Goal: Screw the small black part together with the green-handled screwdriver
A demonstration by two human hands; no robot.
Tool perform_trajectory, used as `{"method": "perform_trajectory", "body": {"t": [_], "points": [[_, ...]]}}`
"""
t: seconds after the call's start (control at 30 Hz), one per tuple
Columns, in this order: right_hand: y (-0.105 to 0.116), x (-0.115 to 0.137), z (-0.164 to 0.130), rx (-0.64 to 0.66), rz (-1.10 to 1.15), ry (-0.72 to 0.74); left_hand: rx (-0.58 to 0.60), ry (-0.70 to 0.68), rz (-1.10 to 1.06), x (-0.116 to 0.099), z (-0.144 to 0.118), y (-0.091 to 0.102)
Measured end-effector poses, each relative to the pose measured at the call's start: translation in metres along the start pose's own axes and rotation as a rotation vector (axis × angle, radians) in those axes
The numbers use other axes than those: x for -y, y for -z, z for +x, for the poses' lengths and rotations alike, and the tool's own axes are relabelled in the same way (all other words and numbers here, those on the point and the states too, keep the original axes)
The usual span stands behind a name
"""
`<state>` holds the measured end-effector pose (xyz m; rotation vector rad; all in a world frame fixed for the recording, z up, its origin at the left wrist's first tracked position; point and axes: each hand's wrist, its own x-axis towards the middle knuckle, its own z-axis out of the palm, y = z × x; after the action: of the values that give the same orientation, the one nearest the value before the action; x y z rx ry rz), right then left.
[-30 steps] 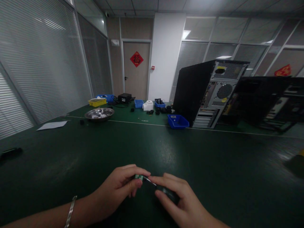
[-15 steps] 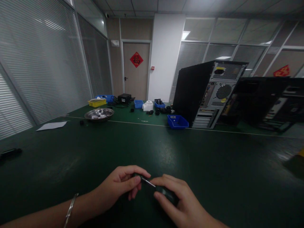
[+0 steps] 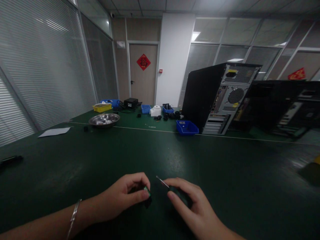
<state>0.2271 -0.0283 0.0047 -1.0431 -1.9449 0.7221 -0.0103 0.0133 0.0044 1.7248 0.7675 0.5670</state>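
Note:
My left hand [image 3: 125,195] pinches a small dark part with a green edge [image 3: 147,192] between thumb and fingers, low over the dark green table [image 3: 100,160]. A bracelet sits on that wrist. My right hand [image 3: 192,206] grips a small screwdriver [image 3: 172,190] by its dark handle; the thin metal tip [image 3: 162,181] points up and left, a short gap away from the part. Most of the handle is hidden under my fingers.
A blue bin [image 3: 187,128] and an upright computer case [image 3: 220,98] stand at the back right, with more open cases [image 3: 282,106] beyond. A metal bowl [image 3: 104,119], yellow and blue trays and black items lie at the back left. A paper sheet [image 3: 54,132] rests at the left.
The screwdriver tip was touching the part in my left hand; now it has lifted off and my hands have drawn slightly apart. My left hand has lowered the part.

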Motion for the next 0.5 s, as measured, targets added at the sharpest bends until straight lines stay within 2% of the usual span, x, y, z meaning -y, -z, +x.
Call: {"method": "perform_trajectory", "body": {"t": [0.1, 0.2, 0.37, 0.5], "points": [[0.000, 0.000, -0.001, -0.001, -0.011, 0.019, 0.121, -0.087, 0.302, -0.014, -0.004, 0.000], [0.001, 0.001, -0.002, 0.010, -0.004, 0.034, 0.221, -0.108, 0.395, -0.020, -0.007, -0.002], [0.001, 0.003, -0.002, 0.029, 0.013, 0.042, 0.152, 0.032, 0.342, -0.013, -0.008, -0.004], [0.001, 0.003, -0.002, 0.034, 0.015, 0.042, 0.157, -0.015, 0.340, -0.010, -0.008, -0.005]]}}
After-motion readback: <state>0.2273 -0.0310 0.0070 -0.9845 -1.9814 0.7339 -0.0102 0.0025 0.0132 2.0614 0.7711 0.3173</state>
